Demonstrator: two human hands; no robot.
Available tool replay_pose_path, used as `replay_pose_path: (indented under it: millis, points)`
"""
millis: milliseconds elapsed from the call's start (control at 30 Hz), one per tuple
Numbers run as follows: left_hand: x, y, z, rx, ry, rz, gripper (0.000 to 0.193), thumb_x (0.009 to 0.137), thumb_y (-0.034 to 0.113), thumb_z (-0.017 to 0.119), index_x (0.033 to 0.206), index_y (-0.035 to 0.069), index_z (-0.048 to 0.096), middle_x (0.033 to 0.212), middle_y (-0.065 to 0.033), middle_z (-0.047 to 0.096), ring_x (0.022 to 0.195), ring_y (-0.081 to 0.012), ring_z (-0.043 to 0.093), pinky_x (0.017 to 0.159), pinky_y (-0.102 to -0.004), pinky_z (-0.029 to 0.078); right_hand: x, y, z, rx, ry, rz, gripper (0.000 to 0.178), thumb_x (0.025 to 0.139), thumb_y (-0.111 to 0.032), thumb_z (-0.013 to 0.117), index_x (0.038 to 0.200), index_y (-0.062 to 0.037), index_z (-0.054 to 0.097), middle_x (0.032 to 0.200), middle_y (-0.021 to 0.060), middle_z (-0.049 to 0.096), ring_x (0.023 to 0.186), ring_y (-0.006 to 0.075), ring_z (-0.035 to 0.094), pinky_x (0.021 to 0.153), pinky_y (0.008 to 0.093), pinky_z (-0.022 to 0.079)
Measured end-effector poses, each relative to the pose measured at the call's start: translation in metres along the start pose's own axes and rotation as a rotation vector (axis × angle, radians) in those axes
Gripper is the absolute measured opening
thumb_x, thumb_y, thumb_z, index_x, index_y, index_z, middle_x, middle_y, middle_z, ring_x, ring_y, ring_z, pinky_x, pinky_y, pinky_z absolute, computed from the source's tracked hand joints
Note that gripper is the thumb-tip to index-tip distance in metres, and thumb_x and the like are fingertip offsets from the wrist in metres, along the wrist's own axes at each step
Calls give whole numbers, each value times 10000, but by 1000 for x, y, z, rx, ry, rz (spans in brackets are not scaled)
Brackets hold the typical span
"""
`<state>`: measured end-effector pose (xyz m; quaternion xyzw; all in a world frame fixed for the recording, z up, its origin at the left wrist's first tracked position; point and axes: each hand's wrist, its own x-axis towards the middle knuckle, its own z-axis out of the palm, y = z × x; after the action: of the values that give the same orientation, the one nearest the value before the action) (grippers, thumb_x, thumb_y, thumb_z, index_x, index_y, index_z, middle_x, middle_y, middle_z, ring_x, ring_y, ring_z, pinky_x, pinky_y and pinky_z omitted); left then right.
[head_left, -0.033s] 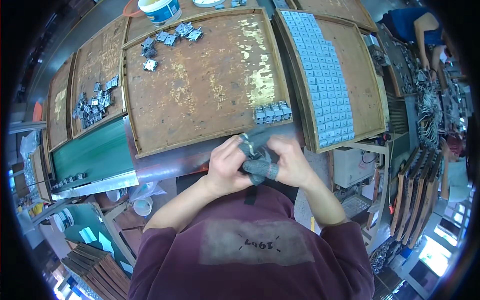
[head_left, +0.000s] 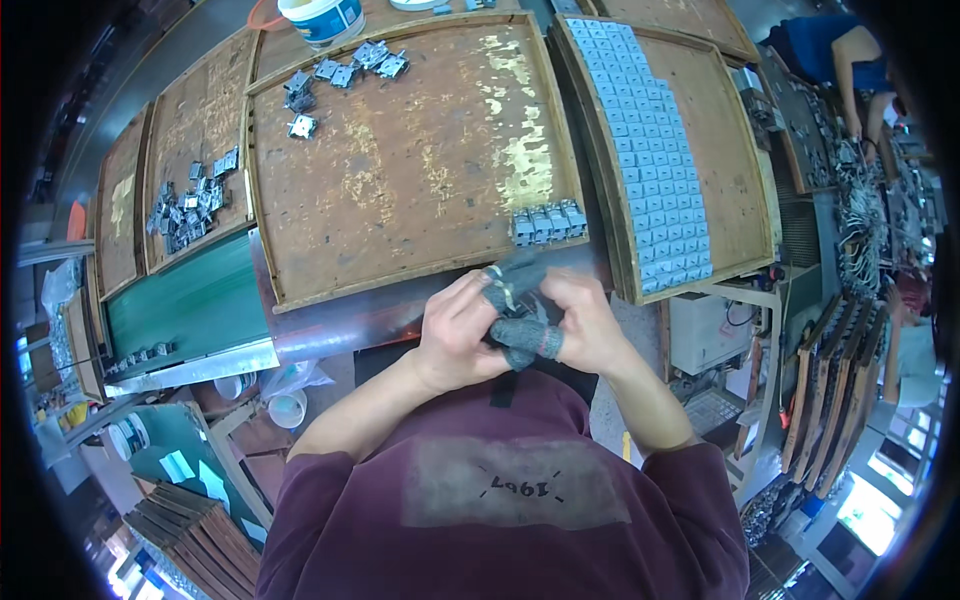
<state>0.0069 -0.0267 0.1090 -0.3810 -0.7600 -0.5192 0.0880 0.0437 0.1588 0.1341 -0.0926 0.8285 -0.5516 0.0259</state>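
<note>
In front of my chest, just off the near edge of the large wooden tray (head_left: pixel 400 272), my hands are close together. Between them is a dark grey knit glove (head_left: pixel 530 338), bunched up, with a pale yellowish band across its upper part. My left hand (head_left: pixel 452 332) pinches the glove's left side, its fingers curled. On the other side my right hand (head_left: pixel 582 318) is bent round the grey knit, with some of its fingers hidden in or behind it. Whether this is one glove or two I cannot make out.
Small metal boxes (head_left: pixel 548 222) stand in a row at the tray's near right corner; more metal parts (head_left: pixel 340 74) lie at its far left. A tray at right holds rows of grey-blue pieces (head_left: pixel 655 170). A white-and-blue bucket (head_left: pixel 322 20) stands behind. Co-workers sit far right.
The grey knit shifts slightly between my hands and shows less blur now. My right hand has moved a touch to the right; the trays and parts stay as they were.
</note>
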Motion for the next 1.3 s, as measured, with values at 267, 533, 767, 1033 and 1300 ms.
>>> replay_pose_path:
  millis: [267,533,767,1033,1300]
  points:
    - [10,-5,10,-174,-35,-72,573,719,187,796,1210,-49,620,1099,-191,687,845,-278,708,752,-348,559,6,-8,-5,-201,143,-78,365,714,-322,811,800,-21,623,752,135,638,704,334,639,639,396,494]
    - [23,-28,8,-81,-148,-129,611,718,199,827,1264,20,619,1107,-151,668,954,-318,672,842,-404,539,16,8,-26,-116,-112,241,481,763,-383,815,980,-7,610,870,174,687,822,367,688,731,428,530]
    - [16,-115,-6,-182,-450,-686,652,710,-116,666,1339,20,568,1211,-106,406,1162,-255,513,1028,-326,434,72,98,-177,-63,477,368,204,911,-188,687,984,2,672,801,28,651,694,96,578,621,267,459]
    - [22,-117,19,-293,-549,-794,593,719,-98,614,1296,29,566,1144,-111,466,1000,-220,578,799,-306,544,171,227,-260,-209,604,614,312,870,-265,680,1114,-76,728,886,95,715,738,167,625,650,337,492]
    - [54,-148,-60,298,56,-517,547,765,81,791,1274,101,595,1059,-80,553,924,-193,568,739,-319,513,186,211,-264,191,493,661,223,880,-85,657,1066,36,675,939,122,700,784,210,661,672,328,530]
